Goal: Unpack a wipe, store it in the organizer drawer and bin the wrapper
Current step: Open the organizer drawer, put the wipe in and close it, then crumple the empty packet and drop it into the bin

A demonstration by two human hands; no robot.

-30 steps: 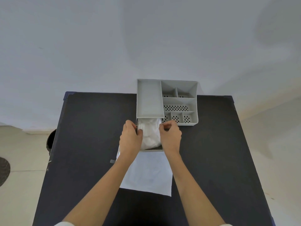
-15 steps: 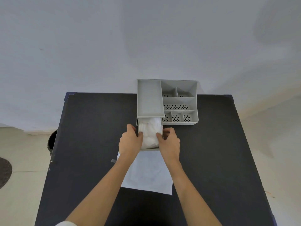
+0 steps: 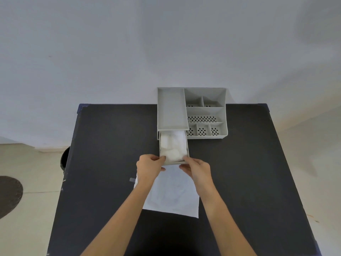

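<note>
At nine o'clock off the desk (image 3: 110, 163), a dark bin (image 3: 64, 159) peeks out below its edge. My left hand (image 3: 148, 168) has its grip clenched on the left front corner of the drawer (image 3: 174, 162), thumb on the rim. The drawer stands pulled out from the grey organizer (image 3: 191, 113) at twelve o'clock, with the white wipe (image 3: 172, 146) bunched inside. The flat white wrapper (image 3: 173, 196) lies on the desk at six o'clock of the drawer. My right hand (image 3: 198, 169) grips the drawer's right front corner.
</note>
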